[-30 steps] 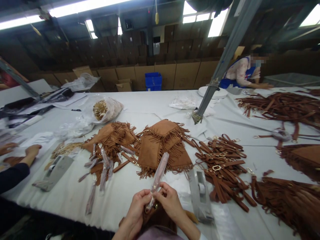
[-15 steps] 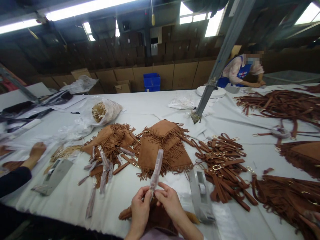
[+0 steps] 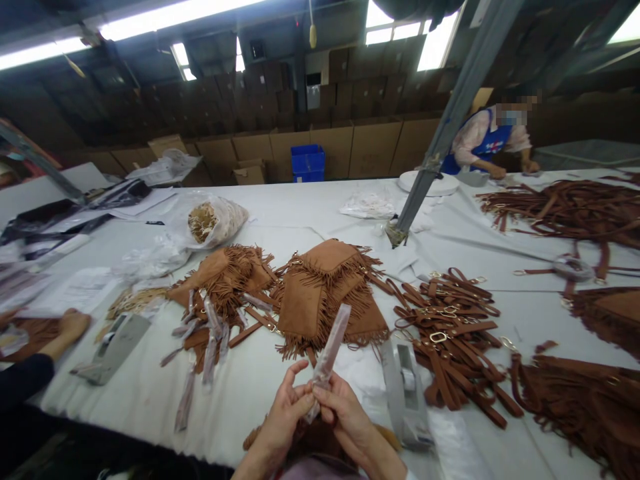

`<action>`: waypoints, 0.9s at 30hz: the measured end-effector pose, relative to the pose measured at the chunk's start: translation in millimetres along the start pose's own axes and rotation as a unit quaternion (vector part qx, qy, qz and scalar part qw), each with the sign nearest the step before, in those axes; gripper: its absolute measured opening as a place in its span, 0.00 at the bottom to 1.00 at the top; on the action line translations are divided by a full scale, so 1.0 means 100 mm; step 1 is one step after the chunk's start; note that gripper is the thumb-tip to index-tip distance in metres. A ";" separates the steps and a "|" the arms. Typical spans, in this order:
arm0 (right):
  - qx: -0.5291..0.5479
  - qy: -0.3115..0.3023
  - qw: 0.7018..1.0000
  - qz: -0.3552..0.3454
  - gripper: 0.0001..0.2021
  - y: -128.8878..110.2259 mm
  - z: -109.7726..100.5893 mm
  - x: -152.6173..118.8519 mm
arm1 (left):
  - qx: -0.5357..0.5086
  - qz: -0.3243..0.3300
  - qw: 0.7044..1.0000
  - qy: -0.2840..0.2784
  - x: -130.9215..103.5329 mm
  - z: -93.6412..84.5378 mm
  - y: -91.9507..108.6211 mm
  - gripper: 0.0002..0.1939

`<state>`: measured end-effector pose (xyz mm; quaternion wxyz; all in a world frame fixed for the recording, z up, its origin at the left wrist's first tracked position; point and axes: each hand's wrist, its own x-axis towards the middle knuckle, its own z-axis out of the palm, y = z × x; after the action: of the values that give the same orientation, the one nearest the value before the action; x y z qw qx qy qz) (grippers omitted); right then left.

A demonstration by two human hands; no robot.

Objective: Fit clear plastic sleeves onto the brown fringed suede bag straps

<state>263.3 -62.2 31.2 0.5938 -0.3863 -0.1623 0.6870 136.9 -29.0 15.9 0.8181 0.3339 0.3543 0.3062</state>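
My left hand (image 3: 284, 408) and my right hand (image 3: 345, 413) meet at the near table edge, both pinching the lower end of a long clear plastic sleeve (image 3: 331, 350) that sticks up and tilts right. Under my hands lies a brown suede piece (image 3: 320, 437), mostly hidden. Just beyond are two heaps of brown fringed suede bags (image 3: 320, 290), the left heap (image 3: 225, 277) with several plastic-wrapped straps (image 3: 210, 333) lying on it. A grey tape dispenser (image 3: 404, 390) sits right of my right hand.
A pile of brown straps with gold buckles (image 3: 450, 333) lies to the right, more fringed bags (image 3: 585, 400) beyond it. A co-worker's hand (image 3: 73, 327) rests at the left by another tape dispenser (image 3: 113, 347). A person (image 3: 493, 143) works at the far right. A slanted metal post (image 3: 440, 133) stands on the white table (image 3: 300, 213).
The plastic sleeve has tilted further right and my left fingers have spread a little around its lower end. The co-worker's hand at the left has shifted slightly.
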 end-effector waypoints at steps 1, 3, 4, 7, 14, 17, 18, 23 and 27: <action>0.004 -0.011 1.000 0.004 0.17 -0.02 0.01 -0.01 | -0.022 -0.009 1.000 -0.011 -0.01 0.00 0.02 0.38; 0.009 -0.039 0.999 0.027 0.12 -0.04 0.02 -0.03 | -0.051 -0.032 0.998 -0.021 -0.03 0.00 0.07 0.40; 0.013 -0.048 0.998 0.044 0.11 -0.06 0.01 -0.05 | -0.059 -0.046 0.997 -0.025 -0.04 0.01 0.09 0.40; 0.031 -0.062 0.992 0.105 0.14 -0.10 -0.04 -0.09 | -0.069 -0.086 0.992 -0.059 -0.09 0.07 0.13 0.39; 0.049 -0.076 0.987 0.130 0.24 -0.24 -0.18 -0.05 | -0.065 -0.055 0.995 -0.047 -0.06 0.17 0.12 0.35; -0.017 0.002 0.998 0.066 0.21 -0.26 -0.21 0.07 | -0.025 -0.027 0.999 -0.023 0.00 0.08 0.11 0.28; -0.051 0.022 0.997 0.045 0.20 -0.25 -0.22 0.10 | -0.014 -0.026 0.999 -0.013 0.01 0.05 0.11 0.25; -0.181 0.052 0.981 -0.039 0.21 -0.16 -0.23 0.26 | 0.094 -0.017 0.995 0.014 0.07 -0.06 0.05 0.17; -0.353 0.039 0.930 -0.093 0.17 -0.10 -0.24 0.32 | 0.013 -0.017 0.996 0.081 0.13 -0.19 0.02 0.20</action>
<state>288.0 -35.6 11.6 0.4862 -0.5803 -0.4062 0.5117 128.8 -12.4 2.8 0.7871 0.3129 0.4291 0.3138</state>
